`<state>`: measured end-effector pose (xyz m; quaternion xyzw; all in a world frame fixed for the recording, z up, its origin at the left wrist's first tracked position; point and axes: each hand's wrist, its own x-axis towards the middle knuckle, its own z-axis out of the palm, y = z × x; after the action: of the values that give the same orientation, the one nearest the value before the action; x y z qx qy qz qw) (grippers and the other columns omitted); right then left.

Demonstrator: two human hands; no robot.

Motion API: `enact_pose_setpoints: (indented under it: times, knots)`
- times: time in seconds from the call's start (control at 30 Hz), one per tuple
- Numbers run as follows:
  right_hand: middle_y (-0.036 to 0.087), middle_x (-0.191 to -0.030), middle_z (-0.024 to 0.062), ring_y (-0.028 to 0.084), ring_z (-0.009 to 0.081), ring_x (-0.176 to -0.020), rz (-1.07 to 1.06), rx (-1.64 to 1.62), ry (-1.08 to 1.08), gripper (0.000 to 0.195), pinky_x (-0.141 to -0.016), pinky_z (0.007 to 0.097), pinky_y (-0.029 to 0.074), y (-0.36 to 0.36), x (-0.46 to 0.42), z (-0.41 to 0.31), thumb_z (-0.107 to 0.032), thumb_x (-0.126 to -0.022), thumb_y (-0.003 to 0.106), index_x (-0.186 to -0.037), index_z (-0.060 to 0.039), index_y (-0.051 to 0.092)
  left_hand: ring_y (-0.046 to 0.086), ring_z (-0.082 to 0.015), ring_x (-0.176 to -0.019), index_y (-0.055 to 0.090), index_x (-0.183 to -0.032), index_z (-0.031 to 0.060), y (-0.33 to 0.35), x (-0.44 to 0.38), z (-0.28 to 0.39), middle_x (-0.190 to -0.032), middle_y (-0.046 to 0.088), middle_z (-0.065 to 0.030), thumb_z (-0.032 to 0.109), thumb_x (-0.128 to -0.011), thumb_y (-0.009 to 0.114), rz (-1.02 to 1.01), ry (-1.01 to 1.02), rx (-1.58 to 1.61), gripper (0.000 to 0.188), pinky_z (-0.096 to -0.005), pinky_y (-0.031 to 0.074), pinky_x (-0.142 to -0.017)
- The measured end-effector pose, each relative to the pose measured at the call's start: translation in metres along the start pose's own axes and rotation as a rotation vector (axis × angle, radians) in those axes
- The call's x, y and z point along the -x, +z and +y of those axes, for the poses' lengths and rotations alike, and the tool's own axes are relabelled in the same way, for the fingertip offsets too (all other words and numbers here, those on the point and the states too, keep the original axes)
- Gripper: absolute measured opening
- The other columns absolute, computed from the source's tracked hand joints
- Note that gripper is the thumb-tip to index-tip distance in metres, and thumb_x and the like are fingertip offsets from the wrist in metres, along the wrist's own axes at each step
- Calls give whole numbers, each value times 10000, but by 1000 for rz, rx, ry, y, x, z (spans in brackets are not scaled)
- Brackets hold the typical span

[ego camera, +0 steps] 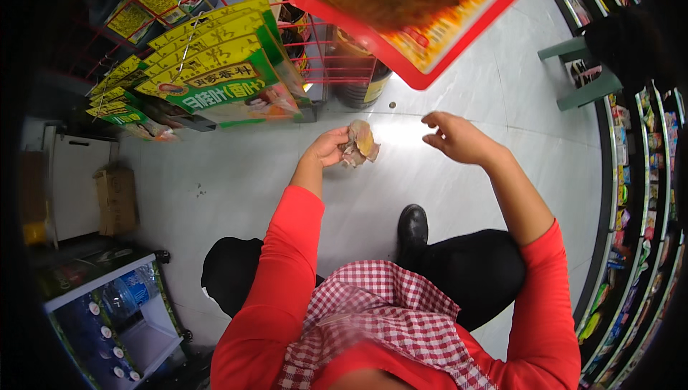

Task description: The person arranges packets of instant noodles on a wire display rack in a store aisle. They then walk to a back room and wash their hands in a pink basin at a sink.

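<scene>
My left hand (329, 146) grips a crumpled rag (361, 144), greyish pink with a yellowish patch, above the tiled floor. Whether it is cloth or paper I cannot tell for sure. To the right, my right hand (459, 137) hovers with thumb and fingers slightly apart and holds nothing. On the floor between and beyond the hands lies a small dark round spot or disc (392, 105). A large dark bottle (361, 92) stands by the foot of the rack, partly hidden behind red wire.
Green and yellow spice packets (220, 86) hang from a red wire rack (349, 62) at upper left. A red-edged food package (424, 76) looms close overhead. Stocked shelves (618, 186) line the right, near a green stool (588, 86). A cardboard box (115, 201) and bottle display (121, 309) stand left.
</scene>
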<state>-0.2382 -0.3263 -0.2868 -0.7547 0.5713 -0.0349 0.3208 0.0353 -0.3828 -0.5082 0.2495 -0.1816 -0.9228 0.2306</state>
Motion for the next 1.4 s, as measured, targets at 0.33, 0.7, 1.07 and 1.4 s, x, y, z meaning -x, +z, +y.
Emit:
enact_pose_setpoints:
  times: [0.33,0.7,1.07,1.4]
  knots:
    - [576,-1122,215,550,346,-1044,-300,-14,71,435,-876,382,448,43,-16,15,-273,-880,553,-1197,10,463,521,-282,-1129,429,-1270,4,34,6,-22,-1235,513,-146,109,-895,463,-32,-60,-71,391,-415,428,-951]
    - [557,-1129,236,547,358,-1038,-294,15,68,479,-875,400,441,55,-24,23,-291,-862,575,-1191,29,440,549,-258,-1068,462,-1200,-10,63,2,-45,-1169,542,-126,144,-939,423,17,-121,-51,306,-395,454,-902]
    - [490,-1132,236,557,383,-969,-336,-62,1,559,-807,400,480,118,-34,22,-251,-821,620,-1278,-45,372,545,-228,-996,473,-1160,0,51,-7,-83,-1102,567,-117,139,-908,470,103,-105,203,288,-405,411,-951]
    - [603,-984,234,631,331,-818,-204,-692,-112,586,-739,408,495,203,-70,86,-187,-799,579,-1329,-97,344,449,-272,-1116,466,-1167,4,59,30,-69,-1198,458,-118,134,-863,573,660,-100,168,347,-486,420,-942]
